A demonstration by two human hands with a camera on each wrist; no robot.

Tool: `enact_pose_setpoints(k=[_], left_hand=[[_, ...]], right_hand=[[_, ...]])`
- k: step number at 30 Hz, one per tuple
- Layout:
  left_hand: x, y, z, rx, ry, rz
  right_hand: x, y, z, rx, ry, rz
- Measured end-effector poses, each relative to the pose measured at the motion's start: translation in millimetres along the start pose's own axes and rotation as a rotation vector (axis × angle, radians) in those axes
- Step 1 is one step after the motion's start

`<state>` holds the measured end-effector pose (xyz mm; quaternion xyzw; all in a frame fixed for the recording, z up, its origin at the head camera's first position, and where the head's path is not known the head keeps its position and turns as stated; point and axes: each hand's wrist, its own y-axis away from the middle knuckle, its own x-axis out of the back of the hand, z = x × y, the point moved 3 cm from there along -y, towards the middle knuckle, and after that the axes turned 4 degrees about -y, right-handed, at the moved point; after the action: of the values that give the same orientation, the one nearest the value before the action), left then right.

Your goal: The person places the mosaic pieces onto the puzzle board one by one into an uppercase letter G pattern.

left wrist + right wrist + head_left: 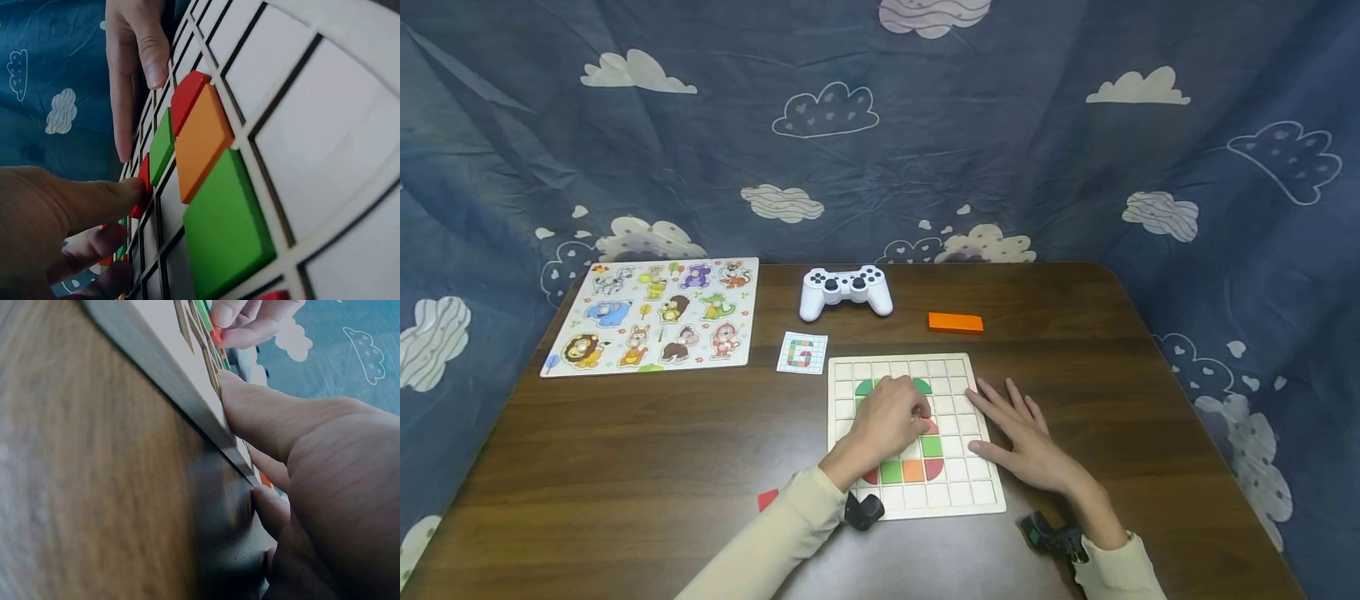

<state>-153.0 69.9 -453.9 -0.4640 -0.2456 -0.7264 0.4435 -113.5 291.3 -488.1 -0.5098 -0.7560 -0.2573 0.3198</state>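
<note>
My left hand (889,417) reaches over the white grid board (958,492), fingers curled, pinching a red tile (931,427) at one of its cells. In the left wrist view the thumb lies against that red tile (144,187). Below it in the grid are green (932,447), orange (913,471) and rounded red (934,469) tiles. Green rounded tiles (922,386) show near the top; my left hand hides part of the pattern. My right hand (1030,446) rests at the board's right edge with fingers spread, its thumb over the rim in the right wrist view.
A pattern card (802,352) lies left of the board, near a white game controller (846,292). An orange block (955,322) sits behind the board. An animal puzzle board (655,317) is at the far left. Some red (767,499) shows beside the left sleeve.
</note>
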Motion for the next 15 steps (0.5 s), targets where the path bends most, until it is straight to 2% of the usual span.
enact_pose_setpoints(k=[4, 7, 10, 15], left_hand=[[0.3, 2.1, 1.3, -0.007, -0.008, 0.008], [6.0, 6.2, 1.4, -0.006, 0.002, 0.034], [18.9, 14.8, -0.2, -0.007, 0.021, 0.062], [43.4, 39.9, -13.2, 0.005, 0.082, 0.099]], right_hand=[[-0.6, -0.6, -0.3, 0.003, -0.003, -0.005], [-1.2, -1.0, -0.6, 0.001, -0.003, -0.008], [-1.5, -1.7, -0.4, -0.005, 0.004, -0.009], [0.9, -0.6, 0.7, -0.014, 0.011, -0.009]])
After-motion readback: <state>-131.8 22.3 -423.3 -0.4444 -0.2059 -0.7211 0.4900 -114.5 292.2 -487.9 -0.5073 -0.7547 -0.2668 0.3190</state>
